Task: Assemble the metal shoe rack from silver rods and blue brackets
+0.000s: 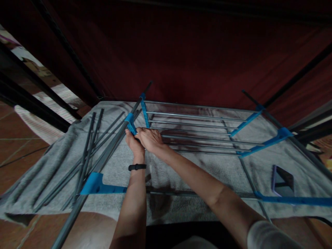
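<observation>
Dark red curtain hangs behind a grey towel (197,173) spread on the tiled floor. On it I see a metal drying rack (197,133) with blue plastic brackets. My left hand (134,142) has its fingers closed on one blue bracket (130,123) at the rack's left end (beside the long grey pole (103,160)). My right hand (151,139) lies just beside it, fingers curled together on the same corner. Loose grey rods (85,155) lie at the left.
</observation>
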### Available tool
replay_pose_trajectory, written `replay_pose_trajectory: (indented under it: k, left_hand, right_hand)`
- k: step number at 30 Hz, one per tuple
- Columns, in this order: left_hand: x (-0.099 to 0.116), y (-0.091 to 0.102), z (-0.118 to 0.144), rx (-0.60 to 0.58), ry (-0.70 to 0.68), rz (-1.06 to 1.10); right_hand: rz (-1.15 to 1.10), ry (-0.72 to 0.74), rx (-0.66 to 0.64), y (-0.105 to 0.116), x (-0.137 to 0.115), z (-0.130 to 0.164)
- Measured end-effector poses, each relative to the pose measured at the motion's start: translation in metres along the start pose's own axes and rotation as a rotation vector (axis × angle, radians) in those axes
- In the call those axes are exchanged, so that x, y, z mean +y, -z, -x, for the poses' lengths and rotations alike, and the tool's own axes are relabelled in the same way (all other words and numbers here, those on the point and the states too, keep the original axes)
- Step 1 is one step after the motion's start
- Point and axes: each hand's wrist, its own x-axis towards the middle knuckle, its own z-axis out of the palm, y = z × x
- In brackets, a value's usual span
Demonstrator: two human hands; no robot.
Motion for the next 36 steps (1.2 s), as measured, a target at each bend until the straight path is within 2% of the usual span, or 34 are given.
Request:
replay_pose_trajectory:
  k: [6, 19, 36]
  left_hand:
    - [-0.005, 0.001, -0.002, 0.031, -0.014, -0.011]
    - [-0.005, 0.001, -0.003, 0.024, -0.001, 0.083]
    - [-0.013, 0.003, -0.008, -0.009, 0.004, 0.018]
  right_hand:
    - [0.049, 0.123, -0.004, 0.005, 0.008, 0.004]
    - [-0.039, 0.067, -0.023, 0.008, 0.011, 0.01]
    - [0.005, 0.079, -0.058, 0.009, 0.013, 0.011]
